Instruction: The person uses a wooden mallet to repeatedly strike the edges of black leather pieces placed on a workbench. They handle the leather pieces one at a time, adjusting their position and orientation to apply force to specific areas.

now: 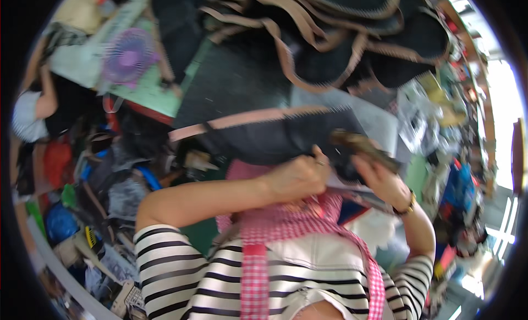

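Observation:
A dark, flexible piece point(258, 141) with a tan, zigzag-edged strip along its far side lies across the work surface in front of me. My left hand point(302, 174) is closed at its near edge, fingers curled and a ring showing; the fingertips' grip is partly hidden. My right hand point(382, 179), with a watch or bracelet at the wrist, is closed around a long brownish tool point(363, 146). Motion blurs this tool, so its exact kind is unclear. It is held over the right end of the dark piece, close to my left hand.
More dark pieces with tan strips point(330, 39) are heaped at the far side. A purple fan point(129, 56) stands on a pale green table at far left, near another person point(41, 108). Clear plastic bags point(418, 119) lie to the right. Mixed items crowd the lower left.

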Demonstrator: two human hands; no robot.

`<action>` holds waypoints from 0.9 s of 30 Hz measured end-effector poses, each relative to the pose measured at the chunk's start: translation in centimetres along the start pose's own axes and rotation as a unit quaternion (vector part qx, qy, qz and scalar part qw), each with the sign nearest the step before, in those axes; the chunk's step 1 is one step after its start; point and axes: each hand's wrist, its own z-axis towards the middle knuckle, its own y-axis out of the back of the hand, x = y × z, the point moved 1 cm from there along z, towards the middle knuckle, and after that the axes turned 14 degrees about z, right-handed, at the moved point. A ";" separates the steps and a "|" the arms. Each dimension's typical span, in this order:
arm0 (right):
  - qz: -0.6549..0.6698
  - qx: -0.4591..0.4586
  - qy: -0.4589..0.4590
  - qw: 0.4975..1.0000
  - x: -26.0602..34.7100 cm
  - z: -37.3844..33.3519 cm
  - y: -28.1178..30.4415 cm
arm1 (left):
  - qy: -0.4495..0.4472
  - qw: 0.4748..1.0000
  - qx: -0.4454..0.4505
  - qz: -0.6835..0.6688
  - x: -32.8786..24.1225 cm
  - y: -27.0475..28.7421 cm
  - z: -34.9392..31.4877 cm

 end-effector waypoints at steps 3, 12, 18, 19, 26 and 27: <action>0.195 -0.317 -0.074 0.925 0.8 -1.6 6.7 | 0.083 0.989 -0.091 -0.086 5.9 4.3 3.8; 0.322 -0.363 -0.074 0.871 -2.1 -4.5 7.4 | 0.216 0.976 0.035 -0.005 34.7 17.3 1.4; 0.362 -0.365 -0.065 0.855 -2.2 -5.6 5.9 | 0.292 0.849 0.001 0.440 41.8 14.3 4.3; 0.362 -0.363 -0.059 0.857 -1.9 -5.6 6.1 | 0.308 0.836 0.032 0.453 41.4 10.9 5.9; 0.393 -0.331 -0.003 0.858 1.6 -2.3 5.4 | 0.395 0.883 0.112 0.229 32.9 -12.5 -0.2; 0.380 -0.327 -0.014 0.865 1.9 -3.5 5.2 | 0.426 0.885 0.073 0.172 31.6 -13.2 0.9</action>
